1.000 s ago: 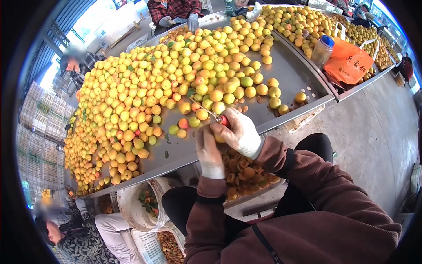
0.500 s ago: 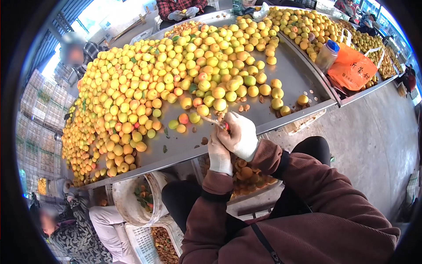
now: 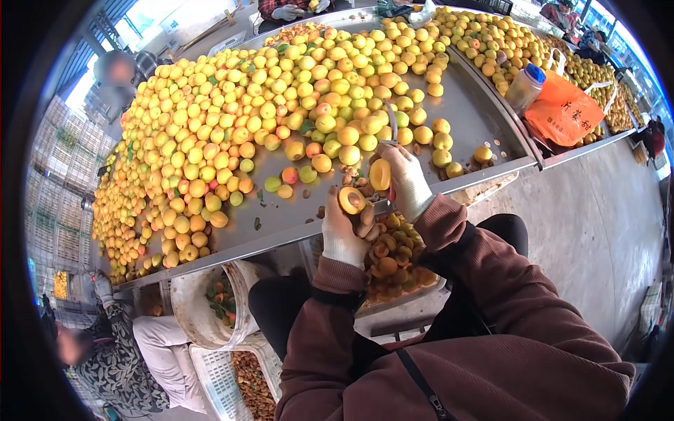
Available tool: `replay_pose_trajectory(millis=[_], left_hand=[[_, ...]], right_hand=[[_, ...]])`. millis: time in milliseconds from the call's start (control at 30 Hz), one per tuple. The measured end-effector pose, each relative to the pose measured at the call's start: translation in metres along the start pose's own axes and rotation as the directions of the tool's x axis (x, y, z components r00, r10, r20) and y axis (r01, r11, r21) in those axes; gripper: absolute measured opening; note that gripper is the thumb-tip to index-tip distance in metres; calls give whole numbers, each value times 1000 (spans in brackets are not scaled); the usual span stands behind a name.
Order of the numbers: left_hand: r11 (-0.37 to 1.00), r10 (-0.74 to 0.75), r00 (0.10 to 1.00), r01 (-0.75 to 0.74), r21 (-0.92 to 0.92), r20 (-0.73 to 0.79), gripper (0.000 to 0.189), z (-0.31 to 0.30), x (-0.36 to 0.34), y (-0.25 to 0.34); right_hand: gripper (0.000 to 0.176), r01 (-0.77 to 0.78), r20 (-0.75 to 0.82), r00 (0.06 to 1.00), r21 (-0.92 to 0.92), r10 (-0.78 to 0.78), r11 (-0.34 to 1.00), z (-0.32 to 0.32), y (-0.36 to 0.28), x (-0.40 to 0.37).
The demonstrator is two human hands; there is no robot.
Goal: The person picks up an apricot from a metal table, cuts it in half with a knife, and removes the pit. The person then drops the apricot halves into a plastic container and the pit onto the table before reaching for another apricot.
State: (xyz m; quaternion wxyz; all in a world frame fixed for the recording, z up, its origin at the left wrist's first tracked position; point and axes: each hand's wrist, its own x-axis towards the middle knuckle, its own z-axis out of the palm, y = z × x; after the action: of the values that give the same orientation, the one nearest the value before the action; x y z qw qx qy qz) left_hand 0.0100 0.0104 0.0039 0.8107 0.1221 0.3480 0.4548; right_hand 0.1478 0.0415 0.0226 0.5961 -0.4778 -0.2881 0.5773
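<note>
My left hand (image 3: 345, 228), in a pale work glove, grips an apricot half (image 3: 352, 201) with its cut face and dark centre turned up. Close by on the right, my gloved right hand (image 3: 407, 179) is closed round a knife (image 3: 392, 119), its blade pointing away from me. The same hand also pinches another apricot half (image 3: 380, 174) against its fingers. Both hands hover over the near edge of a metal table (image 3: 477, 130). Whole apricots (image 3: 232, 133) lie heaped on it, with loose pits and scraps just beyond my hands.
Below my hands sits a crate of apricot halves (image 3: 397, 256). A white bucket (image 3: 242, 302) with leaves and a white basket of pits (image 3: 253, 382) stand to the left. An orange bag (image 3: 562, 109) and a blue-lidded bottle (image 3: 525, 88) rest at right. Co-workers (image 3: 116, 358) sit around.
My hands, together before, have moved apart. The apricot is now in two halves, one in each hand. The knife blade has swung from pointing left to pointing away from me.
</note>
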Motion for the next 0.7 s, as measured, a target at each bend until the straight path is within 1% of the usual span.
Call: replay_pose_trajectory(millis=[33, 67, 133, 167, 200, 233, 267, 300, 367, 400, 433, 467, 500, 567, 600, 633, 667, 700], left_hand=[[999, -10, 999, 12, -31, 46, 45, -1, 1, 2], [999, -12, 999, 13, -29, 47, 45, -2, 1, 4], [998, 32, 999, -34, 43, 40, 48, -2, -1, 9], [998, 35, 999, -37, 42, 40, 48, -13, 4, 10], [1000, 24, 990, -25, 5, 136, 49, -31, 12, 9], [999, 17, 973, -10, -33, 230, 51, -34, 12, 11], [999, 20, 973, -13, -35, 229, 51, -37, 13, 10], [998, 13, 975, 3, -70, 222, 53, -38, 14, 8], [989, -4, 978, 35, -143, 208, 59, -31, 9, 4], [983, -15, 979, 52, -178, 203, 63, -25, 7, 2], [975, -28, 980, 71, -211, 199, 68, -19, 4, 0], [986, 39, 982, -8, -165, 183, 68, -9, -3, -2], [986, 37, 982, -6, -166, 184, 68, -11, -4, -3], [988, 122, 955, -90, -129, 269, 63, -19, -2, -5], [984, 164, 937, -134, -114, 310, 61, -23, -1, -6], [979, 202, 914, -178, -101, 351, 59, -23, -2, -5], [971, 238, 889, -221, -89, 392, 58, -23, -3, -4], [971, 238, 889, -220, -92, 390, 58, -21, -2, -5]], right_hand=[[29, -9, 83, 996, -42, 12, 999, -4, -3, -2], [35, -24, 148, 987, -198, 54, 980, -10, -4, -2], [32, -43, 143, 987, -160, 66, 986, -7, -3, -6], [30, -60, 141, 987, -124, 78, 990, -4, -2, -8], [30, -60, 144, 986, -126, 78, 990, 0, 2, -8], [27, 6, 147, 989, -151, 17, 988, 6, 5, -9], [26, 73, 153, 987, -176, -46, 982, 11, 7, -11], [21, 86, 260, 965, -207, -30, 975, 9, 6, -19], [22, 269, 423, 898, -305, -124, 914, 5, 13, -22], [22, 269, 424, 897, -306, -122, 913, 4, 17, -23], [23, 291, 411, 897, -266, -166, 919, 6, 18, -24], [25, 314, 394, 895, -225, -209, 922, 6, 18, -25], [25, 314, 392, 896, -226, -209, 922, 6, 15, -25], [28, 339, 349, 922, -523, -167, 782, 9, -3, -27], [30, 351, 387, 917, -660, -101, 664, 9, -8, -26], [30, 352, 390, 916, -659, -99, 664, 12, -11, -27], [30, 405, 442, 894, -730, -71, 550, 14, -12, -29], [31, 455, 488, 872, -782, -34, 425, 14, -12, -30]])
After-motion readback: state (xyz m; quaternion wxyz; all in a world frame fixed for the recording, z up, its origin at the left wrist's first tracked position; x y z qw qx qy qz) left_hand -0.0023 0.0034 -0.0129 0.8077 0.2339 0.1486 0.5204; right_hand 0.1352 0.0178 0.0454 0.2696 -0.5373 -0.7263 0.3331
